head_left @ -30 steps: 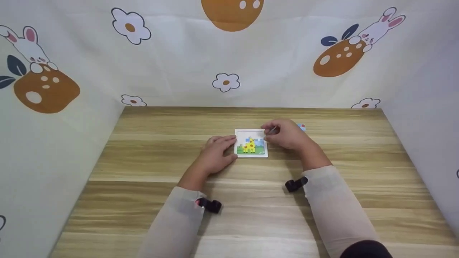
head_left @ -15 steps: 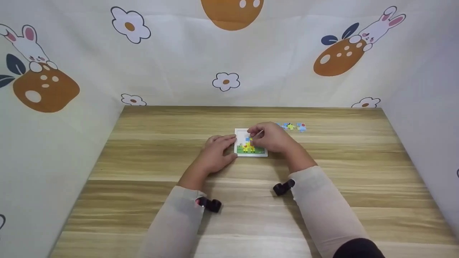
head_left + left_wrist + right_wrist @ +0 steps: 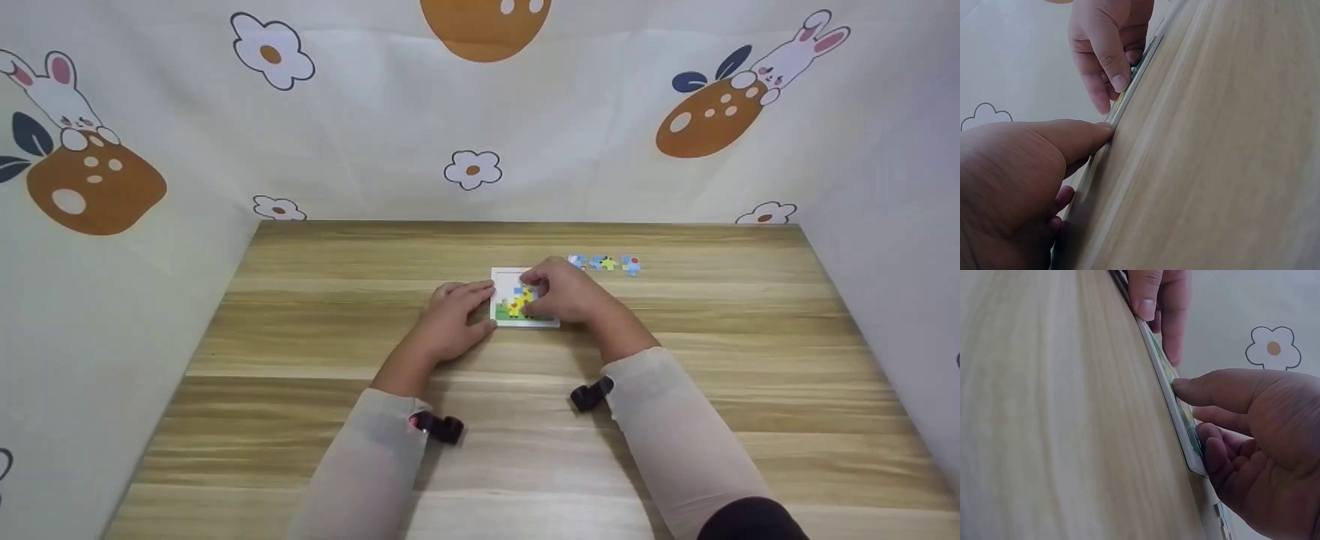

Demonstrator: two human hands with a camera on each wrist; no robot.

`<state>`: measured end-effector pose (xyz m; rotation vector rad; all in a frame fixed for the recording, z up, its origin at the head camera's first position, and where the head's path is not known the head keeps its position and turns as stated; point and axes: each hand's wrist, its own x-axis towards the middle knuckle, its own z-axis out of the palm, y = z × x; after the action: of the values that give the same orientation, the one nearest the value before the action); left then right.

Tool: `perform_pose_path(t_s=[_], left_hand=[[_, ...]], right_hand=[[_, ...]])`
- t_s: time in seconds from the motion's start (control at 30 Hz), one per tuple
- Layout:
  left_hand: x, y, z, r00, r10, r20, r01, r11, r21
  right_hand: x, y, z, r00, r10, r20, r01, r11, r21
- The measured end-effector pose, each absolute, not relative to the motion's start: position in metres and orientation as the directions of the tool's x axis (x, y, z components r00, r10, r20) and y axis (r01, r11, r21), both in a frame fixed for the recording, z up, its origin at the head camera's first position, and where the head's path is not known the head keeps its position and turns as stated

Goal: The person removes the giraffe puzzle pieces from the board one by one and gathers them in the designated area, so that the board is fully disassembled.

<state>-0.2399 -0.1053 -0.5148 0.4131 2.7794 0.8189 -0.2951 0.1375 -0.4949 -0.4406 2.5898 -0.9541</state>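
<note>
A small jigsaw puzzle in a white frame tray [image 3: 505,276] lies flat on the table, showing a yellow giraffe on green ground with patches of blue; its upper left is bare white. My left hand [image 3: 448,324] rests at the tray's left side, fingertips on the edge and thumb at the near corner. My right hand [image 3: 564,290] is over the tray's right half, with thumb and index fingertip touching the puzzle apart from each other. In the right wrist view, the right thumb [image 3: 1213,391] lies straight on the puzzle surface. The right hand hides part of the picture.
Several loose puzzle pieces [image 3: 606,263], blue with yellow and red marks, lie in a row on the wooden table [image 3: 517,420] behind the right hand. A patterned cloth wall [image 3: 375,135] rises at the table's back edge.
My right hand has come left from beside the tray, with a small piece pinched in it, onto the puzzle; its thumb has since moved nearer and the fingertips spread. The left hand stays put.
</note>
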Motion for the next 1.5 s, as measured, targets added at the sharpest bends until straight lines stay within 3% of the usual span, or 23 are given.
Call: perform_pose_path(t_s=[0.93, 1.5], left_hand=[[-0.2401, -0.1063, -0.5147, -0.935, 0.34, -0.102, 0.229, 0.796, 0.56], [-0.2403, -0.1056, -0.516, -0.938, 0.329, -0.115, 0.212, 0.801, 0.56]], right_hand=[[-0.2946, 0.1388, -0.4949, -0.893, -0.393, -0.219, -0.121, 0.678, -0.725], [-0.2936, 0.1383, -0.4919, -0.89, -0.418, -0.18, -0.204, 0.719, -0.664]])
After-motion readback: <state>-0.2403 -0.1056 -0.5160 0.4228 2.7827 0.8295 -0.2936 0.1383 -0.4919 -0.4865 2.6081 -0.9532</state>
